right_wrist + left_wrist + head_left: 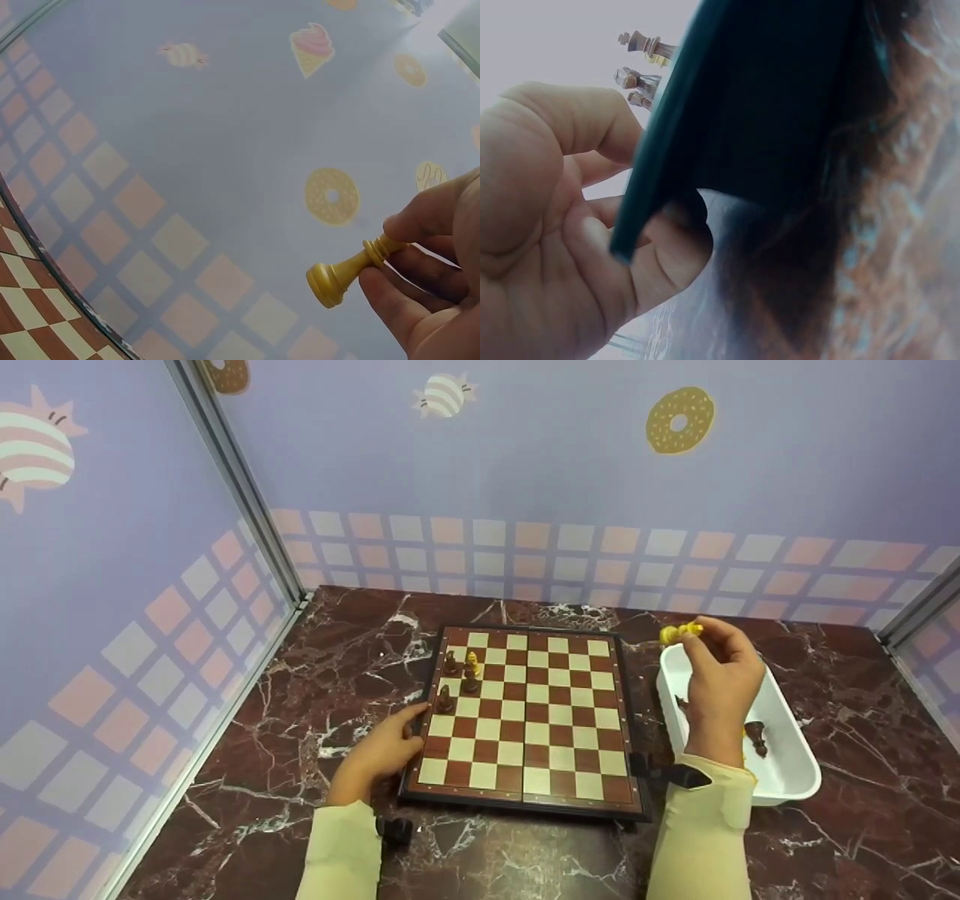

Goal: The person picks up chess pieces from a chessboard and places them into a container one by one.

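A: Where was the gold chess piece (345, 277)?

B: In the air by the far left corner of the white tray (787, 772), tipped almost onto its side, its broad base pointing left.

A: What had hold of it?

B: The right hand (724, 682). Thumb and fingers were closed in a pinch round its upper end, so the base stuck out free.

A: And inside the tray?

B: I saw 2 dark pieces (759, 739); the wrist hid part of the rest.

A: Next to that?

B: The chessboard (491, 731), lying flat to the tray's left. Near its far left corner 3 dark chessmen (446, 700) stood around 1 gold chessman (474, 661), partly covered by the dark figure in front.

A: The left hand (382, 746)?

B: At the board's left edge, fingers bent, gripping the rim from above and below.

A: Beyond that?

B: A dark red marbled table (247, 780), then lilac walls (525, 457) with pink and white squares, sweets and doughnuts.
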`<action>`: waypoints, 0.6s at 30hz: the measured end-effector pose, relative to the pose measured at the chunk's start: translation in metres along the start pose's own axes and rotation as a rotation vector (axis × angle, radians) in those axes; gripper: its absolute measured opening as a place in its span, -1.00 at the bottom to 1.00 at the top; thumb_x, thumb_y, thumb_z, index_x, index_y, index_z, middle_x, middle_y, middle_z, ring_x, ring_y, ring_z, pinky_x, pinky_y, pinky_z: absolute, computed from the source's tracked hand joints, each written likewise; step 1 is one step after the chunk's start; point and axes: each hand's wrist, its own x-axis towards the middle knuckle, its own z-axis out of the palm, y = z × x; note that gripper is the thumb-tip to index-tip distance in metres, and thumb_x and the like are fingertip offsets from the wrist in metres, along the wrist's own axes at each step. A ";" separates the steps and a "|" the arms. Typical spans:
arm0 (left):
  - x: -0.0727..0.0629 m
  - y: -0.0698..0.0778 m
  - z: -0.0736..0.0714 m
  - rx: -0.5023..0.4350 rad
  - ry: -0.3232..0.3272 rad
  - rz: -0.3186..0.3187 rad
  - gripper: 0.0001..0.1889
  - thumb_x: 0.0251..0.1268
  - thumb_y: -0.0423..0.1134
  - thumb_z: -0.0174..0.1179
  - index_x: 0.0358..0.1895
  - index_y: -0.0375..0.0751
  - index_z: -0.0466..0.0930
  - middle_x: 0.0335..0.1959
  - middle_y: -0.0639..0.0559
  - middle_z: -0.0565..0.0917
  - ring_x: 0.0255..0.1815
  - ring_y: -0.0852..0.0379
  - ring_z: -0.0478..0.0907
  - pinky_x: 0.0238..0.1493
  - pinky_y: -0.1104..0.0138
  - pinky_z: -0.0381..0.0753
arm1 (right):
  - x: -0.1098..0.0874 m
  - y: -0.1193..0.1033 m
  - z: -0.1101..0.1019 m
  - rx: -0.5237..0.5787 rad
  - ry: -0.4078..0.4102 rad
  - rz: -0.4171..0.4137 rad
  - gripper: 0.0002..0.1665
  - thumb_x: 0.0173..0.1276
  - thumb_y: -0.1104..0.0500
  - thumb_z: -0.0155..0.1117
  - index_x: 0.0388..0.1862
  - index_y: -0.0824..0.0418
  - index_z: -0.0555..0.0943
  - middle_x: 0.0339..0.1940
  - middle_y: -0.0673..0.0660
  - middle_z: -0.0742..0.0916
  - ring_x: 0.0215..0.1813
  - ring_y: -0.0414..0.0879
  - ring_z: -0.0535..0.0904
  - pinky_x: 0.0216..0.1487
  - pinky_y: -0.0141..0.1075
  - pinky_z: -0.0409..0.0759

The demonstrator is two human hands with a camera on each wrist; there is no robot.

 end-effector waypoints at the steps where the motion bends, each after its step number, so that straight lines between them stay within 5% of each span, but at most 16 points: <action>1: 0.000 0.000 0.000 -0.002 -0.001 -0.002 -0.29 0.37 -0.47 0.02 0.63 -0.30 0.27 -0.55 0.07 0.37 -0.62 0.18 0.22 -0.49 0.29 0.28 | 0.001 0.000 -0.001 0.015 0.015 0.002 -0.76 0.26 0.57 0.34 -0.12 0.45 0.78 -0.33 0.00 0.76 -0.20 -0.13 0.67 -0.09 -0.42 0.64; 7: -0.001 0.000 0.000 -0.006 -0.003 -0.001 -0.29 0.38 -0.46 0.02 0.63 -0.30 0.28 -0.52 0.05 0.40 -0.60 0.17 0.25 -0.46 0.27 0.30 | 0.006 0.001 -0.006 0.056 0.096 0.033 -0.76 0.23 0.58 0.36 -0.20 0.39 0.80 -0.36 0.02 0.75 -0.21 -0.11 0.66 -0.09 -0.42 0.64; 18: 0.000 -0.001 0.001 0.013 0.013 0.006 -0.28 0.33 -0.46 0.04 0.62 -0.31 0.30 -0.52 0.04 0.43 -0.60 0.17 0.28 -0.47 0.28 0.31 | 0.014 0.004 -0.018 -0.032 0.149 0.072 -0.78 0.23 0.52 0.42 -0.21 0.30 0.82 -0.36 -0.01 0.74 -0.20 -0.12 0.64 -0.06 -0.38 0.60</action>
